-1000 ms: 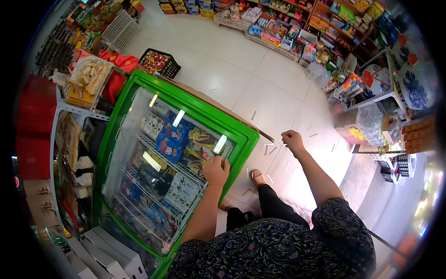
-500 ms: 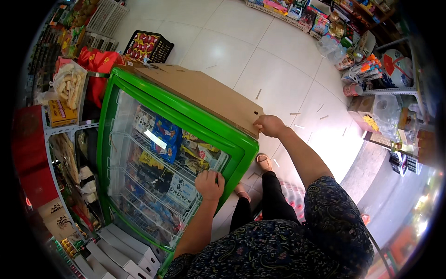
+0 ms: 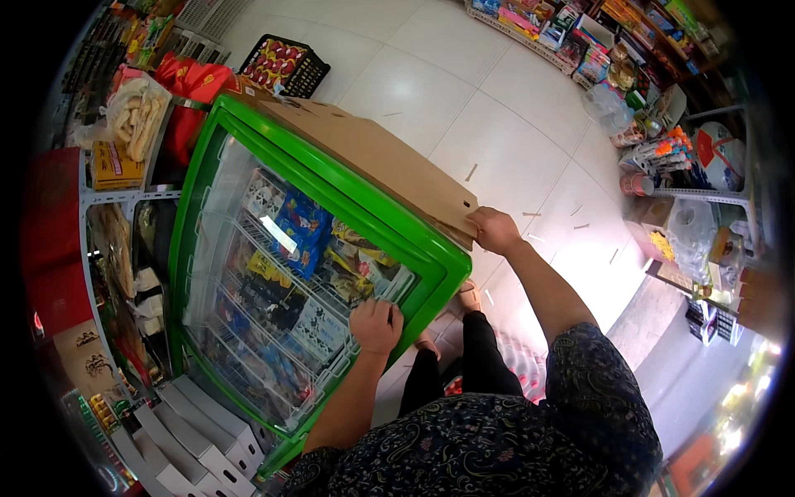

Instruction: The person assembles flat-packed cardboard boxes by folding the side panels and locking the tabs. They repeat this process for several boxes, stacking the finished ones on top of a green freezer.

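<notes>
A large piece of brown cardboard (image 3: 385, 157) lies lengthwise along the far side of the chest freezer (image 3: 435, 290), against its green frame, with a small dark slot near its right end. The right hand (image 3: 495, 229) is at that end, just below the slot, its curled fingers pinching the edge; the thumb is hard to make out.

The left hand (image 3: 377, 325) rests at the near right edge of the freezer's glass lid (image 3: 207, 306), beside the green frame. Its fingers are bent inward, but whether this grip clasps anything cannot be told.

Under the glass, blue bags (image 3: 298, 232), yellow packets and a pale printed carton (image 3: 319, 327) sit in wire baskets.

Beyond the cardboard, a black crate (image 3: 310, 74) of red fruit (image 3: 273, 60) stands on the tiled floor (image 3: 431, 99), and thin strips (image 3: 472, 172) lie scattered to the right. Left of the freezer, a bag of pale, long pieces (image 3: 137, 120) sits above a yellow box (image 3: 118, 166); white boxes (image 3: 195, 447) are lined up at the lower left. Shelving on the right holds a pinkish cup (image 3: 636, 184), among other goods. Red-topped bottles (image 3: 522, 360) stand near the person's legs.
</notes>
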Tool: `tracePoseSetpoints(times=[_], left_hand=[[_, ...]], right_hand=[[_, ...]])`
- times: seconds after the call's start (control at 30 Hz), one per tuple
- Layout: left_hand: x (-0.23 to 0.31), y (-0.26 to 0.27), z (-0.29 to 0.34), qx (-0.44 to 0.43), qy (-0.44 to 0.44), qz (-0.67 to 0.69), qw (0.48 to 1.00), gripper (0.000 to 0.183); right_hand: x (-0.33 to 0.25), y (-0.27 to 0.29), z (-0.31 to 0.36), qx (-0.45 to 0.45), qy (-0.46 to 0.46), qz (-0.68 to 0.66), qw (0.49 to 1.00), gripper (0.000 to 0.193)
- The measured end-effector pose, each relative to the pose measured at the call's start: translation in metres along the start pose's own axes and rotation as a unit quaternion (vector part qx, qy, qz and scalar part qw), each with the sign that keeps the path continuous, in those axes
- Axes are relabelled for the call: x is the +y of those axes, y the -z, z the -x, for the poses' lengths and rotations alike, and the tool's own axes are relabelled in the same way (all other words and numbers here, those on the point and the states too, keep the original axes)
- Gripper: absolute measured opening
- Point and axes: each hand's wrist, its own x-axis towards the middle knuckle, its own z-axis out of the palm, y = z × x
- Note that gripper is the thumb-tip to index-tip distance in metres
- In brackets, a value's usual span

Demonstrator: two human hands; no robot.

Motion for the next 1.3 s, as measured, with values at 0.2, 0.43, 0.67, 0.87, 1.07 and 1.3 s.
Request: tracePoseSetpoints(times=[0.2,0.43,0.67,0.87,1.07,1.3], left_hand=[[0.003,0.004,-0.002,0.017,0.008,0.002,1.000,0.013],[0.002,0.006,0.005,0.042,0.022,0.009,0.999,0.013],[0.001,0.008,0.007,0.064,0.024,0.012,0.998,0.013],[-0.002,0.002,0.011,0.094,0.018,0.043,0.994,0.013],[-0.006,0.038,0.013,-0.131,0.172,0.348,0.912,0.023],[0.015,0.244,0.052,-0.026,0.091,0.875,0.474,0.047]], right_hand=[[-0.021,0.005,-0.014,0.084,0.011,-0.064,0.994,0.027],[-0.084,0.091,-0.032,0.146,0.074,-0.075,0.984,0.016],[-0.152,0.188,-0.022,0.218,0.012,-0.135,0.967,0.021],[-0.223,0.274,0.021,0.333,0.105,-0.057,0.935,0.024],[-0.353,0.305,0.107,0.350,0.226,0.073,0.906,0.007],[-0.467,0.234,0.171,0.291,0.454,0.132,0.832,0.035]])
